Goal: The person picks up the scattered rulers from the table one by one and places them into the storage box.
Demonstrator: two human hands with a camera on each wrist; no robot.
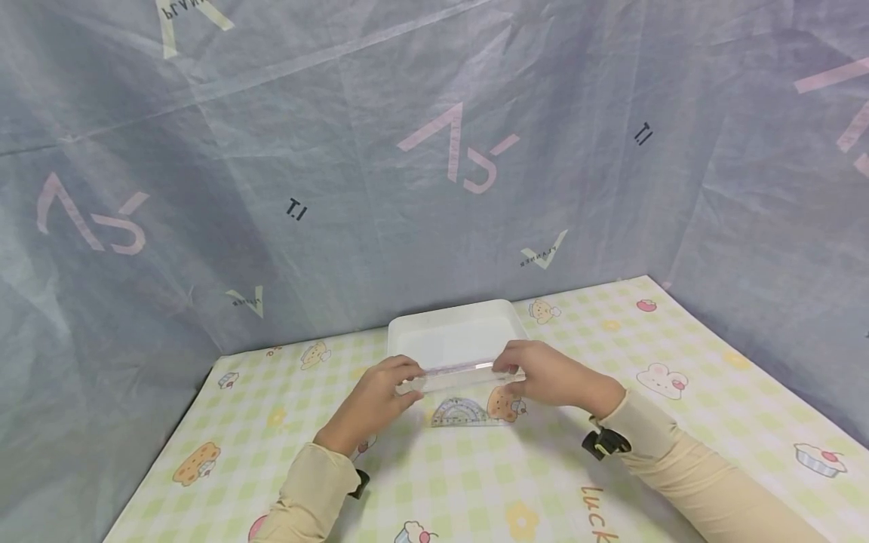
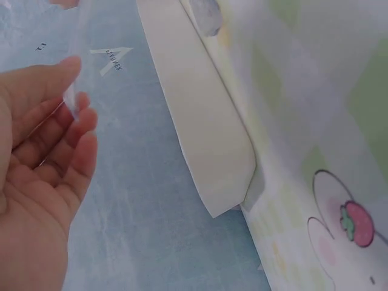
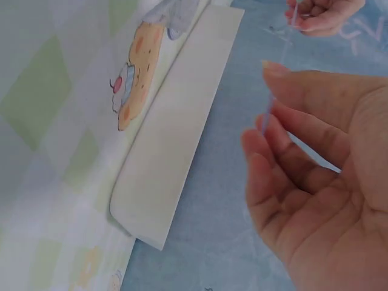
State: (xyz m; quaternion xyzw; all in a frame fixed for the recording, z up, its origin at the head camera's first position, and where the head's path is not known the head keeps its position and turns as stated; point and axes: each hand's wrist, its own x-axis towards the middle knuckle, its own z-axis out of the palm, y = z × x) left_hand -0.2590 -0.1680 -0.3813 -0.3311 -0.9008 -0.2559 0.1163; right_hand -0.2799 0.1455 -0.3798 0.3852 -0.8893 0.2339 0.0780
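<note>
Now both hands hold a clear ruler over the near rim of a white tray.
The left hand (image 1: 380, 392) pinches one end of the ruler (image 1: 453, 371) and the right hand (image 1: 543, 373) pinches the other, keeping it level just above the tray (image 1: 424, 332), which sits toward the far edge of the surface (image 1: 713, 422). A clear protractor (image 1: 459, 413) lies flat on the checked cloth just nearer than the ruler, between the two wrists.
</note>
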